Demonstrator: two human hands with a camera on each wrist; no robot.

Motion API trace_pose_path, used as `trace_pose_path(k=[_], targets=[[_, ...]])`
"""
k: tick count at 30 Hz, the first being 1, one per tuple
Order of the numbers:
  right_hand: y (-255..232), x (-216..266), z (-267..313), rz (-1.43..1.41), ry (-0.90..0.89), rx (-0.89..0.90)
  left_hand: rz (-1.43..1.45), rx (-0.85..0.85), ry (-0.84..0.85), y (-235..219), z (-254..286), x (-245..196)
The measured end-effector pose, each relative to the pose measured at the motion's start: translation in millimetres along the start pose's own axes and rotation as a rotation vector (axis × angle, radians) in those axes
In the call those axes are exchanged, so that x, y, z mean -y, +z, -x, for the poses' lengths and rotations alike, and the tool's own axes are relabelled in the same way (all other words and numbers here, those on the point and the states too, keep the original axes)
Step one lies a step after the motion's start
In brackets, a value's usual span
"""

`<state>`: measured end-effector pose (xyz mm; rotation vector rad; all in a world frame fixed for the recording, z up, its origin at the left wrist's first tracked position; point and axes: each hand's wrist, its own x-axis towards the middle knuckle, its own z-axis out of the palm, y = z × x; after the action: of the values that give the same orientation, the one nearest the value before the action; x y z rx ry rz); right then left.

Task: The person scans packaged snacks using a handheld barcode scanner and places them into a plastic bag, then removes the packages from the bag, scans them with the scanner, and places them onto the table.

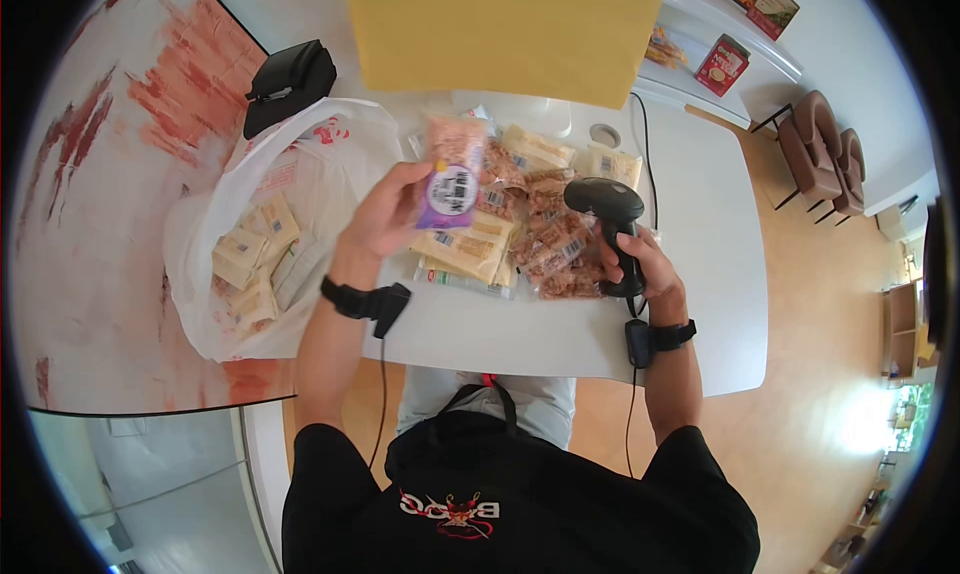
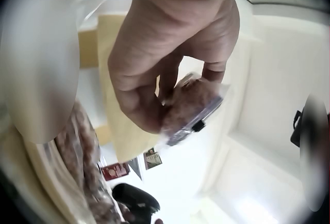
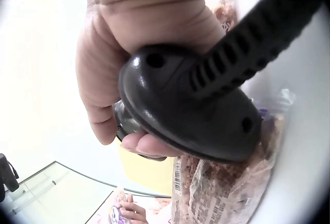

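Note:
My left hand (image 1: 382,212) holds up a clear packet of pinkish-brown food (image 1: 455,169) with a purple and white label, pinching it at its edge. In the left wrist view the same packet (image 2: 193,105) sits between the thumb and fingers. A black barcode scanner (image 1: 612,214) is gripped by its handle in my right hand (image 1: 655,269), its head tilted toward the packet. The right wrist view shows the scanner's handle base (image 3: 185,110) and ribbed cable close up. Below both hands lies a pile of brown food packets (image 1: 555,249) and pale yellow packets (image 1: 465,246).
Left of the pile, a white plastic bag (image 1: 190,274) stands open with several pale packets inside. A black box-shaped device (image 1: 290,86) sits behind it. A yellow board (image 1: 500,34) rises at the back, with a tape roll (image 1: 604,134) near it. Boxed goods (image 1: 722,66) stand on shelves.

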<state>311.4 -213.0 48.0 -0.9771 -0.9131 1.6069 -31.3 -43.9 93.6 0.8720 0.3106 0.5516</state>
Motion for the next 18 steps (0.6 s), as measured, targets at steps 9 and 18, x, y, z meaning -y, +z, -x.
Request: trace_pose_path(k=[9,18], targets=[[18,22,3,0.172,-0.062,-0.12,0.101,0.033,-0.088,15,-44,62],[51,40,41,0.598,-0.033,-0.337,0.328,-0.02,-0.06,4,-40,75]])
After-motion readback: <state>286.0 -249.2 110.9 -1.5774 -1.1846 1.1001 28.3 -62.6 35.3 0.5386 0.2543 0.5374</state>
